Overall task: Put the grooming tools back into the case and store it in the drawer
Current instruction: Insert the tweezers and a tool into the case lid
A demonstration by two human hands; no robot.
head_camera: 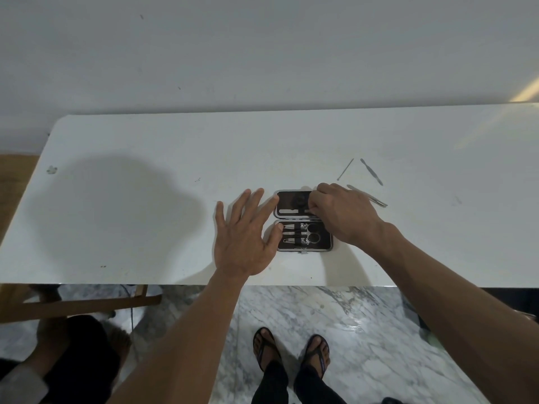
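Observation:
A black grooming case [320,247] lies open on the white table [145,199], both halves flat. Its near half holds clippers and scissors [303,236] in loops. My left hand [245,237] lies flat with spread fingers at the case's left edge, thumb and forefinger touching the rim. My right hand [341,212] is over the far half, its fingertips pinching a thin metal tool [294,212] that lies along that half. Loose on the table to the right lie tweezers [369,196], a cuticle pusher [371,171] and a thin ear pick [345,170].
A wall rises behind the table. A wooden chair frame [87,304] stands under the table's left end, with another person's hand and dark clothing [73,360] at the bottom left. My sandalled feet [291,354] stand on the marble floor.

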